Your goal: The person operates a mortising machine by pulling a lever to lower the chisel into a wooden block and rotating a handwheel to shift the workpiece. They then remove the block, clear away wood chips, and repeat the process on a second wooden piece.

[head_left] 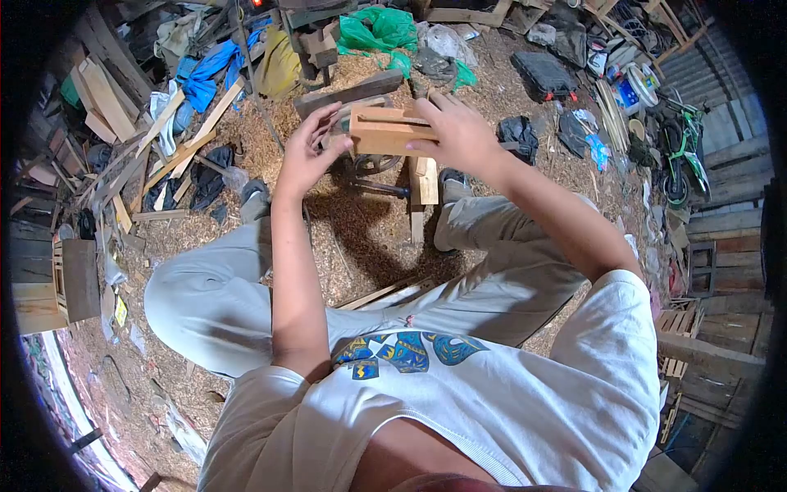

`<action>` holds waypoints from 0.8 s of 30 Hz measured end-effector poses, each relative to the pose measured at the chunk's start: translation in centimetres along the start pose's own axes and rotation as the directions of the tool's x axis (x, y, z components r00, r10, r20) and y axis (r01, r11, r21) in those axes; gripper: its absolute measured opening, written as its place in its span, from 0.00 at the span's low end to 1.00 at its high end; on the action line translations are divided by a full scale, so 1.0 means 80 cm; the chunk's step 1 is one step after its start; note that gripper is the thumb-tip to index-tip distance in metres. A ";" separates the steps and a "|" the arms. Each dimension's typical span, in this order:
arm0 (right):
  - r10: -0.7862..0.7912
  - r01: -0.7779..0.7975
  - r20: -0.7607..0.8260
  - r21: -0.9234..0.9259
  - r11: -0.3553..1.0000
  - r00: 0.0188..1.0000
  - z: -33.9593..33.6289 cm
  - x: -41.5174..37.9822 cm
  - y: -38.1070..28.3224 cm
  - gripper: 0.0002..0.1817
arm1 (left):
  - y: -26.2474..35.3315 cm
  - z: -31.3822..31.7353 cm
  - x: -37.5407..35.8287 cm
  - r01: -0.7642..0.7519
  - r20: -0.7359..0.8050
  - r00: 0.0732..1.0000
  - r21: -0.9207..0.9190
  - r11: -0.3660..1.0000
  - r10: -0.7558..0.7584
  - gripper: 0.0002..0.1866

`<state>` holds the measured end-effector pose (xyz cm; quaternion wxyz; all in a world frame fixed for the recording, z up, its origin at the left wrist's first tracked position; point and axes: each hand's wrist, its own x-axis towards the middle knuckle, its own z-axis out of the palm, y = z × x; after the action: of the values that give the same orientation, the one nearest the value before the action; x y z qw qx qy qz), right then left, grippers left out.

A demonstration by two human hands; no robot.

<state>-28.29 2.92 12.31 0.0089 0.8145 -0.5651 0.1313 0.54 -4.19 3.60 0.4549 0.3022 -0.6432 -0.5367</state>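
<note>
In front of me, my right hand (459, 135) grips the right end of a small reddish-brown wooden block (385, 143) with a long recess along its upper side. The thumb presses the near face while the fingers wrap over the top. At the block's left end is my left hand (310, 154), its fingers apart and curved, with the thumb tip right by the block's corner. Under the block stands a bench vise (379, 168), partly hidden, with its bar handle (381, 189) sticking out. Beside it a pale piece of wood (425, 182) stands between my feet.
Wood shavings (344, 238) cover the floor. Behind the hands lies a dark plank (348, 92). Scrap boards (193, 148) pile up on the left. Green plastic bags (377, 31), a black case (543, 75) and a small green motorbike (684, 156) are farther off.
</note>
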 end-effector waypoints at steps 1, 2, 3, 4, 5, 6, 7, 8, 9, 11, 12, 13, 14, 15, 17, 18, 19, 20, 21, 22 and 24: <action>-0.013 0.013 0.009 -0.020 1.000 1.000 0.001 -0.004 -0.004 0.29 | -0.001 -0.003 -0.001 -0.029 0.036 0.999 0.073 0.997 0.027 0.39; -0.026 0.027 0.018 -0.041 0.999 1.000 0.002 -0.007 -0.007 0.30 | -0.003 -0.005 -0.003 -0.061 0.073 0.996 0.143 0.988 0.051 0.42; -0.029 0.030 0.019 -0.041 0.999 0.999 0.005 -0.010 -0.009 0.30 | -0.002 -0.005 -0.003 -0.061 0.069 0.996 0.143 0.988 0.051 0.42; -0.091 0.091 0.006 -0.092 0.992 0.996 0.011 -0.013 -0.010 0.30 | -0.001 -0.006 -0.003 -0.114 0.111 0.990 0.241 0.964 0.090 0.44; -0.152 0.150 -0.005 -0.142 0.978 0.988 0.015 -0.017 -0.011 0.29 | 0.000 -0.006 -0.003 -0.170 0.157 0.980 0.334 0.927 0.123 0.46; -0.104 0.110 0.055 -0.136 0.985 0.993 0.016 -0.019 -0.016 0.29 | -0.003 -0.007 -0.003 -0.168 0.155 0.980 0.334 0.927 0.122 0.46; -0.104 0.110 0.055 -0.134 0.985 0.993 0.019 -0.021 -0.015 0.29 | -0.007 -0.008 -0.003 -0.179 0.200 0.973 0.358 0.916 0.111 0.44; -0.100 0.107 0.053 -0.134 0.985 0.994 0.023 -0.023 -0.013 0.29 | -0.010 -0.009 -0.003 -0.190 0.245 0.964 0.381 0.905 0.100 0.41; -0.098 0.104 0.052 -0.135 0.985 0.994 0.025 -0.025 -0.011 0.29 | -0.010 -0.009 -0.003 -0.202 0.287 0.954 0.402 0.893 0.087 0.38; -0.122 0.129 0.053 -0.142 0.981 0.991 0.028 -0.028 -0.010 0.29 | -0.010 -0.008 -0.005 -0.193 0.296 0.952 0.371 0.909 0.081 0.36; -0.144 0.150 0.052 -0.150 0.977 0.988 0.029 -0.030 -0.010 0.29 | -0.009 -0.007 -0.006 -0.183 0.307 0.949 0.339 0.923 0.076 0.33; -0.142 0.148 0.053 -0.149 0.978 0.988 0.031 -0.031 -0.009 0.29 | -0.012 -0.008 -0.006 -0.182 0.309 0.948 0.338 0.923 0.074 0.33; -0.157 0.161 0.036 -0.139 0.977 0.987 0.033 -0.031 -0.008 0.28 | -0.016 -0.010 -0.006 -0.158 0.311 0.949 0.333 0.930 0.050 0.33; -0.173 0.174 0.019 -0.130 0.976 0.985 0.034 -0.032 -0.007 0.28 | -0.013 -0.009 -0.004 -0.134 0.313 0.949 0.327 0.935 0.027 0.33; -0.168 0.169 0.015 -0.123 0.978 0.986 0.038 -0.034 -0.004 0.26 | -0.007 -0.007 -0.004 -0.110 0.323 0.946 0.342 0.933 -0.007 0.31; -0.166 0.166 0.011 -0.117 0.979 0.986 0.037 -0.035 -0.004 0.25 | -0.004 -0.006 -0.005 -0.086 0.331 0.943 0.357 0.930 -0.040 0.30; -0.164 0.164 0.010 -0.117 0.980 0.986 0.036 -0.035 -0.004 0.25 | -0.005 -0.005 -0.005 -0.087 0.333 0.942 0.357 0.930 -0.040 0.30; -0.145 0.149 0.042 -0.107 0.983 0.989 0.035 -0.034 -0.004 0.24 | -0.005 -0.005 -0.005 -0.059 0.299 0.954 0.301 0.952 -0.036 0.33; -0.126 0.133 0.073 -0.097 0.986 0.989 0.032 -0.033 -0.005 0.24 | 0.000 -0.003 -0.005 -0.033 0.265 0.964 0.244 0.969 -0.034 0.36; -0.125 0.132 0.070 -0.097 0.986 0.990 0.029 -0.032 -0.005 0.24 | 0.007 -0.004 -0.006 -0.036 0.267 0.963 0.246 0.969 -0.032 0.36; -0.181 0.178 -0.084 -0.044 0.983 0.980 0.023 -0.034 -0.007 0.24 | 0.022 -0.006 -0.008 -0.124 0.159 0.981 0.097 0.988 0.108 0.40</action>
<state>-28.30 5.27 9.99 0.0603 0.8552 -0.4908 0.1552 1.42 -3.42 5.11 0.4181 0.2459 -0.7203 -0.4959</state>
